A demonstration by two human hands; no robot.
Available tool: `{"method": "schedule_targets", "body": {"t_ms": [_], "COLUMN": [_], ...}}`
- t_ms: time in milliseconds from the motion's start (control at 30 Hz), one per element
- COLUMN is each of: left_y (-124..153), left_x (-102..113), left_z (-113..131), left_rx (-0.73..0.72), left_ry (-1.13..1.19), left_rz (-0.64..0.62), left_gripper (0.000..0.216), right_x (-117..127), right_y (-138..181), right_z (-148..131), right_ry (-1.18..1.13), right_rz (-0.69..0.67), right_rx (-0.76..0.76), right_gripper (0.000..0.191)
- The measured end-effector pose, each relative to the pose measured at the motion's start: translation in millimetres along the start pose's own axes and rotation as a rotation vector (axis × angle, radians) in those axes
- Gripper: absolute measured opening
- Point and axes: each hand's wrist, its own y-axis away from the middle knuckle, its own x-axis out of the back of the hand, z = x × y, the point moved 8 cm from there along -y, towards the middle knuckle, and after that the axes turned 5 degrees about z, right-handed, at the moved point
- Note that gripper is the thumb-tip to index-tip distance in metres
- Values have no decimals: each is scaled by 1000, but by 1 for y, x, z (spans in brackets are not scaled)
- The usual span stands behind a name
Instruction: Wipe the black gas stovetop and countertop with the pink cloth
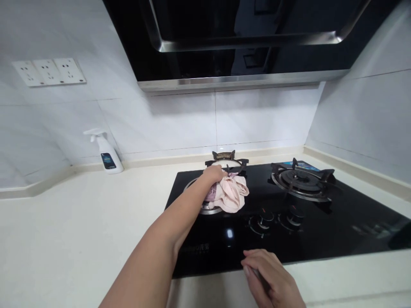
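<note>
Gripping a pink cloth [231, 194] on the black stove [321, 233].
The left hand [214, 174] closes around the cloth over the stove's left burner [210, 208]; the right hand [272, 278] rests curled at the stove's front edge, and whether it holds something I cannot tell.

my left arm [160, 244] bare and stretched far forward, wrist straight, left hand [214, 173] knuckles up, fingers clenched down tight, my right hand [272, 280] low and close to me, palm down, fingers curled in, wrist cut off at frame edge
</note>
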Motion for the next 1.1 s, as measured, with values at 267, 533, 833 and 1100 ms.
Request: {"method": "schedule_targets", "body": {"t_ms": [267, 533, 833, 1100], "left_y": [44, 110, 187, 211], "left_x": [-12, -6, 1, 23], "left_z": [46, 66, 3, -63], "left_rx": [-192, -448, -548, -465], "left_ry": [-24, 61, 205, 179], "left_rz": [-18, 7, 34, -20], "left_gripper": [55, 37, 28, 37], "right_x": [-5, -1, -3, -5], "right_y": [2, 2, 6, 10], "right_z": [1, 0, -2, 2], "right_ry": [24, 4, 7, 3], "right_rz": [-31, -22, -6, -25], "right_rx": [-36, -37, -30, -70], "right_gripper": [15, 20, 20, 20]}}
